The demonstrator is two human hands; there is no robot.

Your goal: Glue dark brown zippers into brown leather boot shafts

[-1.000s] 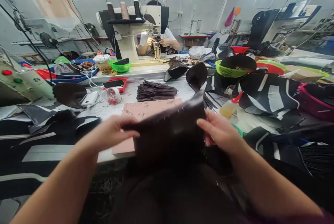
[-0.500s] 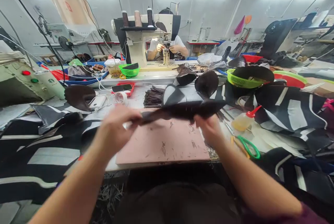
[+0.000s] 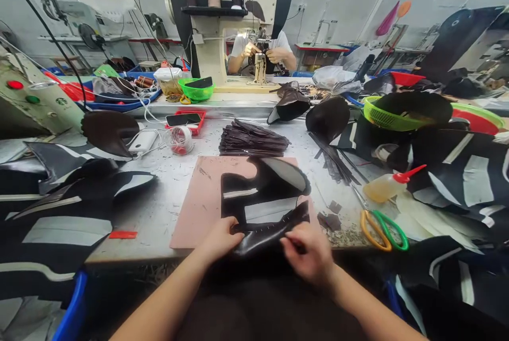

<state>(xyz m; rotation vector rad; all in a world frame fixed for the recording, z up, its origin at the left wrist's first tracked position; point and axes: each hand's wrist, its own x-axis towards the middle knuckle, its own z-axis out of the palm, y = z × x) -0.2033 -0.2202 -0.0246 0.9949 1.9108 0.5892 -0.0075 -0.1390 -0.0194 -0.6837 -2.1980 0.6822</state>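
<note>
A dark leather piece [image 3: 264,190] with pale backing strips lies on the pink board [image 3: 193,198], its near edge folded up at the table's front. My left hand [image 3: 222,237] pinches that fold at its left end. My right hand [image 3: 308,248] is curled at the right part of the fold, fingers bent against the leather; its fingertips are partly hidden. Behind the board lies a bundle of dark strips [image 3: 252,138]. Small dark scraps [image 3: 329,221] are right of the board.
Scissors [image 3: 384,229] and a bottle with a red nozzle [image 3: 385,186] lie at the right. Leather pieces are piled left [image 3: 67,229] and right [image 3: 473,166]. A phone [image 3: 183,120] rests in a red tray. Across the table, a person works at a sewing machine [image 3: 207,38].
Both hands have come down and nearer with the leather piece, which now lies spread on the pink board. The strip bundle is now fully in view.
</note>
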